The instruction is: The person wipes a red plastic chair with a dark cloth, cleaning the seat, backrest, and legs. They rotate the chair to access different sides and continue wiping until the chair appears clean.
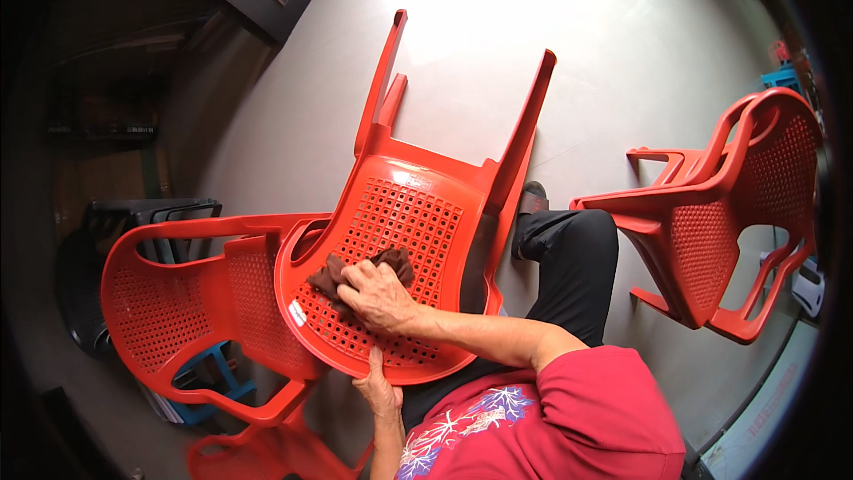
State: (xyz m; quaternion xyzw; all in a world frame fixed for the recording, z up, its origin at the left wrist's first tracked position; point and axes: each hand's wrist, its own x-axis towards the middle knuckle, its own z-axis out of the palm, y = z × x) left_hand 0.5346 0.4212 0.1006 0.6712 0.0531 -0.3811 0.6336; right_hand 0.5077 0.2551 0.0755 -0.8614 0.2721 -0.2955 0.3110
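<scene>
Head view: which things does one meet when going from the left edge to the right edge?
Black stool → red chair lying on its side → upturned red chair wiped with a brown cloth under the right hand → black-trousered leg → upright red chair.

A small white sticker (pixel 297 315) sits on the lower left rim of the tipped red plastic chair (pixel 404 213), a little oblong tilted along the curve of the rim, just left of the perforated panel. Its print is too small to make out. No packages, signs or screens show anywhere else in the view.
</scene>
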